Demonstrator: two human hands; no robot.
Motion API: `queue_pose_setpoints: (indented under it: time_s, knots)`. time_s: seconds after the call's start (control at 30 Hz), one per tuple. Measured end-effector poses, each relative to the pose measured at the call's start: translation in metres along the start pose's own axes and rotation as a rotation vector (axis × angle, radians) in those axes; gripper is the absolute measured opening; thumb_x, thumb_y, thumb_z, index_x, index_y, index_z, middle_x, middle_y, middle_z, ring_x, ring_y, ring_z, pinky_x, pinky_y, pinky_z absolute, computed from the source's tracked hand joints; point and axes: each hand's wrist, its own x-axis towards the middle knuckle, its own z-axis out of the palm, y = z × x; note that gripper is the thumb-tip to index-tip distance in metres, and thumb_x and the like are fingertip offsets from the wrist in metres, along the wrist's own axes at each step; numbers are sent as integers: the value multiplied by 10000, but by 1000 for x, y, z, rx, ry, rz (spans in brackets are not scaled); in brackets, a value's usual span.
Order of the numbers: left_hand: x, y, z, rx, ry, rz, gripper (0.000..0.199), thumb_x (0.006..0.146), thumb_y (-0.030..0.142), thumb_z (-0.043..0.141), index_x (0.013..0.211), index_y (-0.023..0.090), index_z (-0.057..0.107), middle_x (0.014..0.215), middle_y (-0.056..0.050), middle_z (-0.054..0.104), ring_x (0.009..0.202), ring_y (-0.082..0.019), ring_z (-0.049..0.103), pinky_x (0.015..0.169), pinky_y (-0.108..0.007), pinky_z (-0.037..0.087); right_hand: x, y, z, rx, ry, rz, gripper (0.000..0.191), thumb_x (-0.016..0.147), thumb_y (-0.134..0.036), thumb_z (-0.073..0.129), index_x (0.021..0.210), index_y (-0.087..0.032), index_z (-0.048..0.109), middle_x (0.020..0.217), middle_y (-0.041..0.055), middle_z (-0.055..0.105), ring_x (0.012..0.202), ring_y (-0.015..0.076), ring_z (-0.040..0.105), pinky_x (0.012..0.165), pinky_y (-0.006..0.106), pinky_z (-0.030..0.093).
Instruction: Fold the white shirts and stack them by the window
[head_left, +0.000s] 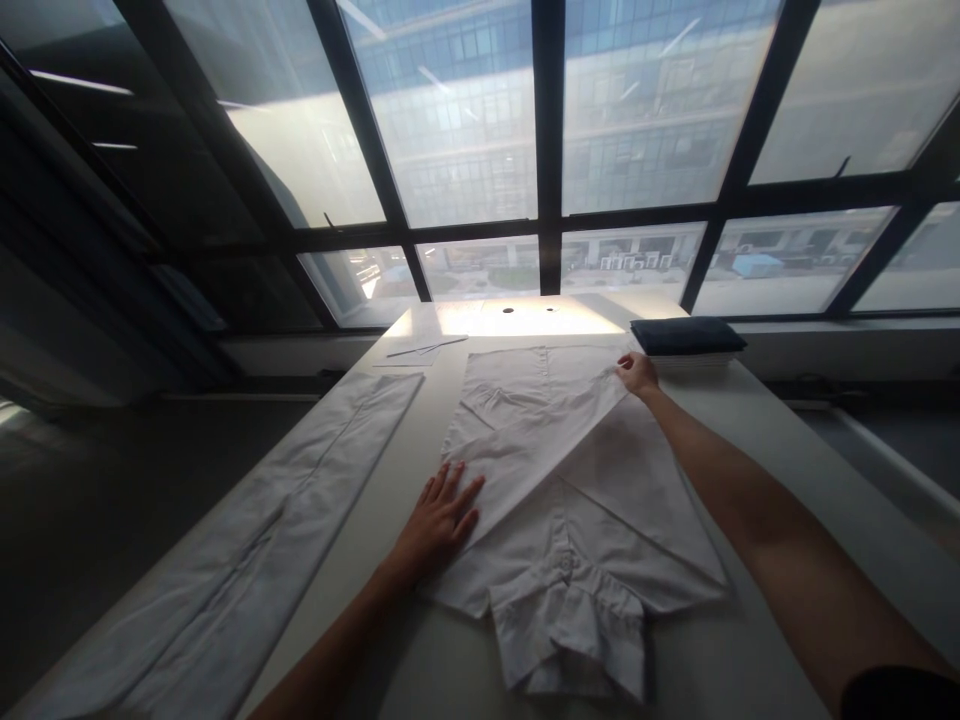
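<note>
A white garment (pixel 600 480) with a gathered, ruffled end toward me lies on the white table (pixel 757 450). One side of it is folded diagonally across the middle. My left hand (pixel 444 520) rests flat on the garment's left side, fingers spread. At the far right of the garment, my right hand (pixel 637 374) pinches the edge of the folded layer between closed fingers.
Along the table's left side lies a long folded white cloth (pixel 315 480). Papers with a thin dark item (pixel 426 348) sit at the far left. A dark folded cloth (pixel 686 336) tops a white stack at the far right. Large windows stand behind the table.
</note>
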Motion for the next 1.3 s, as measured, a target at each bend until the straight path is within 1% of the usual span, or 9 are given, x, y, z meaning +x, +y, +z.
queue_pose_setpoints:
  time_s: [0.37, 0.5, 0.6, 0.73, 0.83, 0.93, 1.03, 1.17, 1.3]
  knots:
    - [-1, 0, -1, -1, -27, -17, 531, 1054, 505, 379, 1570, 383, 365, 1672, -55, 274, 1544, -346, 197, 1188, -546, 301, -26, -1, 0, -28, 138, -125, 108, 851, -226, 625, 944, -172, 639, 970, 77, 713, 880, 178, 650, 836, 288, 520]
    - [0, 1, -2, 1, -33, -21, 529, 1057, 509, 358, 1568, 372, 377, 1666, -72, 286, 1542, -351, 200, 1182, -550, 303, -32, -1, -7, -169, 52, -71, 148, 847, -221, 620, 967, -161, 683, 1010, 127, 716, 1026, 262, 641, 961, 427, 491]
    - [0, 1, -1, 8, -8, -15, 529, 1059, 501, 355, 1571, 372, 371, 1665, -71, 289, 1542, -346, 203, 1179, -547, 308, -49, -6, -4, -282, -19, -56, 251, 864, -240, 600, 1070, -152, 712, 1197, 208, 678, 1230, 363, 551, 1067, 570, 385]
    - [0, -1, 1, 14, -9, -6, 532, 1056, 498, 368, 1573, 373, 364, 1665, -76, 288, 1541, -347, 209, 1174, -559, 318, -105, -32, 24, -339, -179, -204, 412, 936, -316, 533, 1307, -187, 655, 1501, 170, 521, 1440, 327, 380, 1196, 510, 238]
    - [0, -3, 1, 15, -9, 4, 530, 1057, 491, 374, 1571, 360, 377, 1661, -93, 294, 1539, -358, 211, 1173, -570, 318, -168, -64, 56, -404, -498, -521, 560, 1007, -393, 428, 1499, -132, 477, 1643, 180, 307, 1535, 327, 204, 1216, 576, 142]
    - [1, -4, 1, 14, -6, 11, 537, 1055, 488, 386, 1575, 359, 365, 1661, -98, 291, 1537, -367, 213, 1169, -578, 324, -225, -93, 83, -360, -726, -796, 642, 1039, -480, 360, 1580, -137, 338, 1674, 173, 214, 1554, 313, 151, 1212, 595, 153]
    - [1, -3, 0, 16, -6, 13, 547, 1051, 492, 395, 1580, 358, 354, 1661, -97, 288, 1536, -365, 216, 1166, -579, 330, -253, -107, 98, -301, -816, -958, 650, 1052, -521, 324, 1586, -150, 328, 1666, 169, 244, 1555, 281, 161, 1218, 569, 168]
    - [0, -3, 1, 14, -7, 3, 534, 1052, 493, 390, 1569, 362, 378, 1660, -89, 293, 1535, -361, 223, 1171, -570, 329, -227, -92, 94, -358, -794, -967, 656, 1053, -534, 322, 1585, -150, 340, 1662, 160, 255, 1550, 269, 186, 1235, 531, 128]
    - [0, -3, 2, 6, 2, 3, 528, 1053, 498, 377, 1564, 366, 389, 1663, -77, 288, 1535, -358, 224, 1181, -561, 314, -156, -50, 64, -554, -685, -696, 641, 1055, -493, 306, 1598, -152, 313, 1675, 149, 213, 1552, 260, 178, 1238, 510, 107]
